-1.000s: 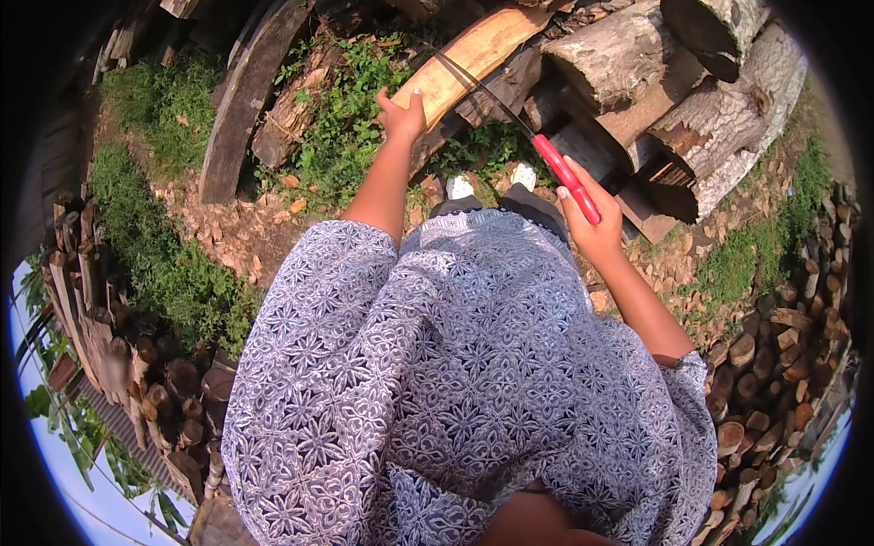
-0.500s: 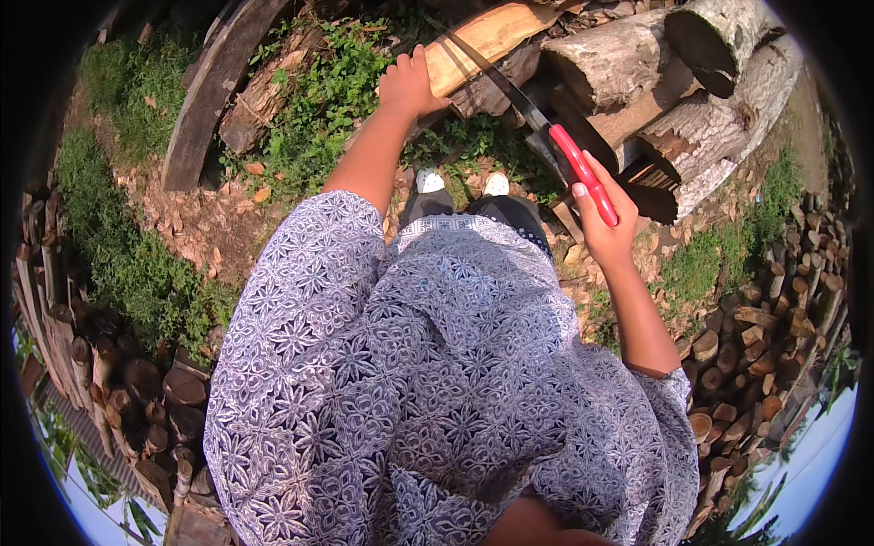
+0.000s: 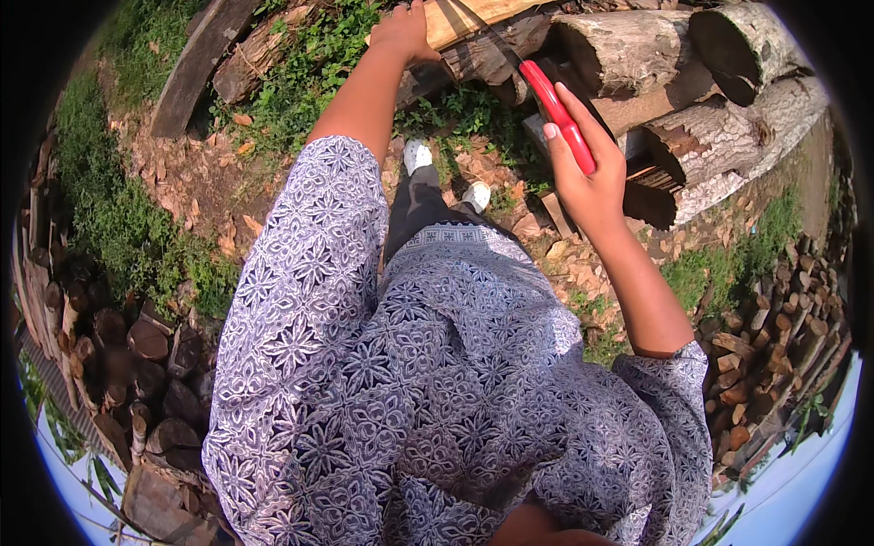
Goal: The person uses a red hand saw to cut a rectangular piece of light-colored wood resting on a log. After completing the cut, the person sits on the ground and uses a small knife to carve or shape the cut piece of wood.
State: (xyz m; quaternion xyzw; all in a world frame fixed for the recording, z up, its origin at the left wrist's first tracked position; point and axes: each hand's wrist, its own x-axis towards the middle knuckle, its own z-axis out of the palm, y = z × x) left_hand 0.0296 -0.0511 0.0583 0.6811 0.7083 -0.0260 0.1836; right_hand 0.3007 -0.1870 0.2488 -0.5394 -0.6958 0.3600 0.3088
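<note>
At the top of the view, my left hand [image 3: 401, 35] grips the near end of a pale split log [image 3: 460, 18], fingers over its top. My right hand [image 3: 590, 173] is closed round the red handle of a hand saw [image 3: 557, 109]. Its narrow dark blade [image 3: 487, 29] slants up and left to the pale wood, crossing over it; the blade's tip runs out of view at the top edge. Whether the teeth are in the wood I cannot tell. Under the pale piece lies a rougher barked log [image 3: 496, 55].
Thick cut logs [image 3: 628, 55] with pale bark lie stacked at right. A long weathered plank [image 3: 202, 68] slants at the far left beside green weeds [image 3: 314, 68]. Firewood piles [image 3: 146, 341] stand on both sides. My white shoes [image 3: 418, 156] are on leaf-strewn ground.
The wood, saw and both hands now appear higher in the view, as the view has shifted. My feet look farther apart and turned. Both hands keep their holds.
</note>
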